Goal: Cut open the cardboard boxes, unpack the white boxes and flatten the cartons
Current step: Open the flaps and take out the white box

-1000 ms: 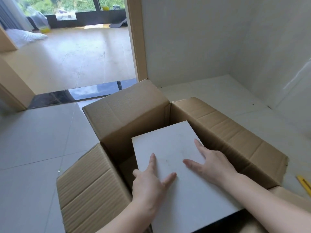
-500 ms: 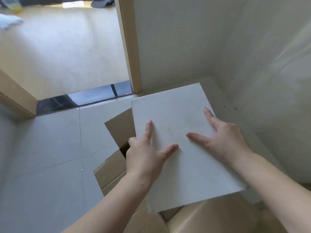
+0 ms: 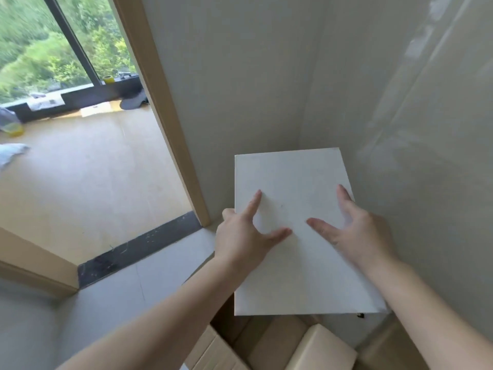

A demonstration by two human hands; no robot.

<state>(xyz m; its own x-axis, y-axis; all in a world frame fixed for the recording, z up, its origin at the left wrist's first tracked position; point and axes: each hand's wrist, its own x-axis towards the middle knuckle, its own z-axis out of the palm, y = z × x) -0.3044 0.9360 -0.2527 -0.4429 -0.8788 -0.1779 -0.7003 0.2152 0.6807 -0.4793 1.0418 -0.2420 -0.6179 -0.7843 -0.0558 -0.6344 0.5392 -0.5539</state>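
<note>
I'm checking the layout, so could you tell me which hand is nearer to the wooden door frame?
Left. The left hand grips the white box's left edge, beside the door frame; the right hand holds the far side, toward the wall.

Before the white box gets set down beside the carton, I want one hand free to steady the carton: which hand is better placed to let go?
Probably the left hand: it grips the white box on the side toward the open floor, while the right hand is hemmed in by the wall. The carton sits just below.
</note>
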